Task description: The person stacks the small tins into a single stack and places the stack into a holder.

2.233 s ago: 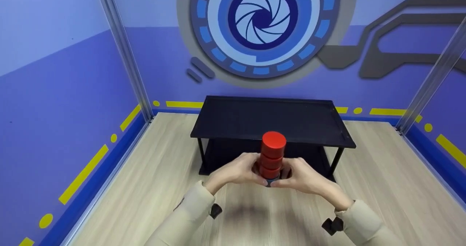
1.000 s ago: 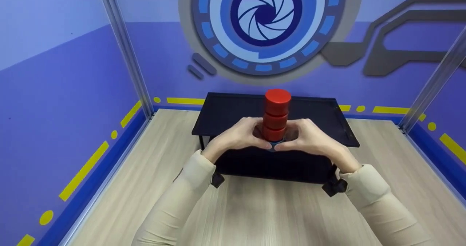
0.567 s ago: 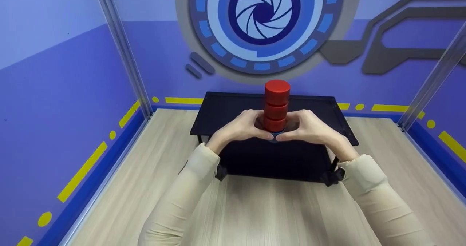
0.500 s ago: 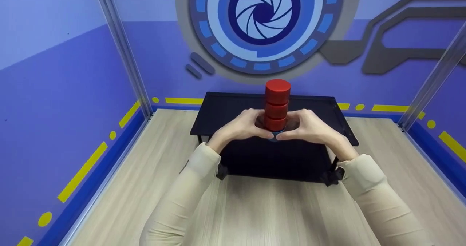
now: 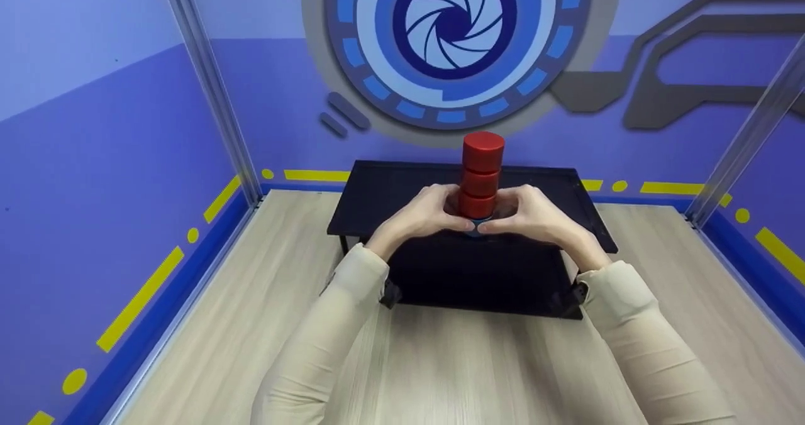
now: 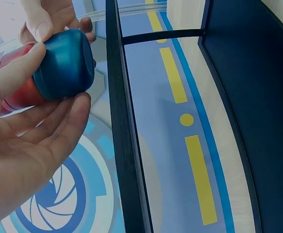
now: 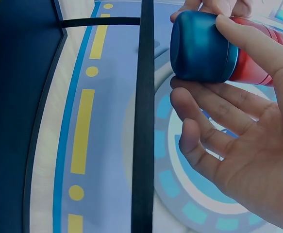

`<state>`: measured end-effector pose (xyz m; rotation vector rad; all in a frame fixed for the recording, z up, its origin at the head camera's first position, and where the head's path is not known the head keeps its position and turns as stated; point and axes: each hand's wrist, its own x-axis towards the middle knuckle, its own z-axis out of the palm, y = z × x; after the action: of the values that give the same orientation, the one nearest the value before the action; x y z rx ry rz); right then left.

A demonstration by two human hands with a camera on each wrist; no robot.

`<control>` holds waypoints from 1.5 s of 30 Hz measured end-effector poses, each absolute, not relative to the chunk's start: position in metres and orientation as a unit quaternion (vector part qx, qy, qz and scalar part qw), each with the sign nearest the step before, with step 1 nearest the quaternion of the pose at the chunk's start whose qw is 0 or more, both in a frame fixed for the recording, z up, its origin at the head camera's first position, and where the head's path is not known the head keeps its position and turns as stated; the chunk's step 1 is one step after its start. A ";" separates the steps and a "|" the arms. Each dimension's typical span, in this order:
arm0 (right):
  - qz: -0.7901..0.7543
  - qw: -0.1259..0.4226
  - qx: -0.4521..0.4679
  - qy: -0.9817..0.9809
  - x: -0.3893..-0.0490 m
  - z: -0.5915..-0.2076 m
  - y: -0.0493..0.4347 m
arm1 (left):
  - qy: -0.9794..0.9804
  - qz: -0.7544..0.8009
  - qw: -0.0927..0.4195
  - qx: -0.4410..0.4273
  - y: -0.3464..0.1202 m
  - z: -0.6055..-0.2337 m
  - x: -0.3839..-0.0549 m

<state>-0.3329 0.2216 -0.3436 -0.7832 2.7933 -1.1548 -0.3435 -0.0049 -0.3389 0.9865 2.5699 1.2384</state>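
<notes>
Both hands hold a stack of round red tins (image 5: 480, 176) with a blue metallic tin (image 5: 476, 228) at the bottom. My left hand (image 5: 429, 214) grips its left side and my right hand (image 5: 533, 214) its right. The thumbs meet at the near side of the blue tin. In the left wrist view the blue tin (image 6: 66, 65) shows its rounded base, with fingers along its side. The right wrist view shows the same blue tin (image 7: 202, 46) under the thumb, with some fingers spread loosely below. From the head, the stack overlaps the black rack's upper shelf (image 5: 396, 195) and leans slightly right.
The two-tier black rack stands on a wood-grain table (image 5: 440, 368), its lower shelf (image 5: 478, 280) below my hands. Thin posts join the tiers. Behind it rises a blue-purple wall (image 5: 270, 104) with a round emblem; metal posts (image 5: 214, 92) mark the corners.
Both hands have carried the stack up and forward from in front of the rack to over the upper shelf's front part. Over the last half second it rises slightly and tilts a little right.
</notes>
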 end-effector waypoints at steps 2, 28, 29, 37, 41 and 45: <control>-0.375 0.011 -0.248 0.893 -0.335 -0.345 0.221 | 0.853 0.408 0.057 0.319 -0.004 -0.341 -0.345; -0.378 -0.024 -0.229 0.897 -0.353 -0.363 0.219 | 0.881 0.396 0.022 0.259 0.009 -0.354 -0.354; -0.377 -0.024 -0.229 0.897 -0.353 -0.363 0.219 | 0.881 0.396 0.022 0.258 0.009 -0.354 -0.354; -0.363 -0.027 -0.221 0.905 -0.353 -0.365 0.220 | 0.880 0.399 0.027 0.256 0.011 -0.355 -0.355; -0.359 -0.021 -0.220 0.907 -0.353 -0.365 0.221 | 0.881 0.397 0.030 0.254 0.012 -0.356 -0.355; -0.353 -0.016 -0.220 0.909 -0.352 -0.365 0.222 | 0.882 0.399 0.034 0.251 0.011 -0.359 -0.355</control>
<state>-0.3524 0.2220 -0.3652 -0.6975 2.8856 -1.1198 -0.3549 0.0112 -0.3586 0.7707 2.7115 1.2260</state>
